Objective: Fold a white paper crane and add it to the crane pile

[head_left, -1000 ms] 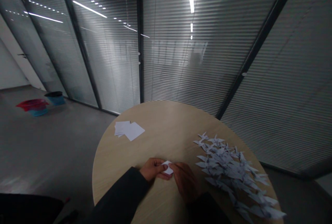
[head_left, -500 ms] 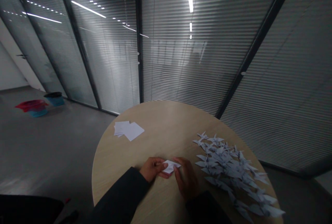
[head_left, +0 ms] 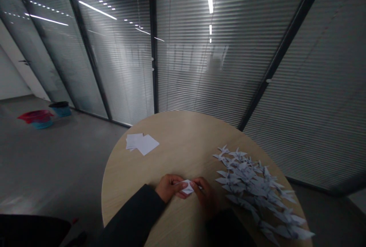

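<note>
Both my hands are low over the round light-wood table (head_left: pixel 174 132), near its front edge. My left hand (head_left: pixel 169 188) and my right hand (head_left: pixel 205 195) pinch a small folded piece of white paper (head_left: pixel 188 187) between them, fingertips meeting around it. Just right of my right hand lies a large heap of folded paper cranes (head_left: pixel 251 186), not touched by either hand. Farther up the table lie a few loose white paper squares (head_left: pixel 142 143), partly stacked.
Glass partitions with slatted blinds (head_left: pixel 200 68) stand behind the table. On the grey floor at the left are a red-and-blue bin (head_left: pixel 42 119) and a dark-lidded blue bin (head_left: pixel 60 109). A dark chair back (head_left: pixel 28 230) shows at the bottom left.
My right hand has moved left and closed in on the paper, so both hands now pinch it closer together. The paper looks more tightly folded; the cranes and squares have not moved.
</note>
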Motion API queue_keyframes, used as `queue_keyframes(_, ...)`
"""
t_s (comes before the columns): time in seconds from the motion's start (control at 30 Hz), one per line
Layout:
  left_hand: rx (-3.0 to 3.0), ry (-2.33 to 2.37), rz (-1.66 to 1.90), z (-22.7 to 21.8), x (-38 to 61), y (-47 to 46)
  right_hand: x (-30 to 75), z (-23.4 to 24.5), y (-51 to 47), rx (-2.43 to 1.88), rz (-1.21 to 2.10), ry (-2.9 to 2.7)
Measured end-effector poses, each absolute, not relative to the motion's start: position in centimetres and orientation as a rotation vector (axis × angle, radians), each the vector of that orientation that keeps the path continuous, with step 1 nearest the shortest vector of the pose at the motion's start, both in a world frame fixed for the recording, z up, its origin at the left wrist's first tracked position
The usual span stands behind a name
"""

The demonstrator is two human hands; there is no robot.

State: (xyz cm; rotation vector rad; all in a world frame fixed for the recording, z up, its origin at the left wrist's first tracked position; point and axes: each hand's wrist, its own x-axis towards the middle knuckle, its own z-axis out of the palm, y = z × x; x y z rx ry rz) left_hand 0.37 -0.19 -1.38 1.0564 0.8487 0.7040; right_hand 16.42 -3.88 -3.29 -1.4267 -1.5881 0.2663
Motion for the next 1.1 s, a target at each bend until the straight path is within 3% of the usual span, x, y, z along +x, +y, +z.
queue_keyframes(1.1, 1.153, 0.86, 0.712, -0.58, 0.52, -0.61, 16.32, -3.08, -3.94, -1.476, 0.508, -1.536)
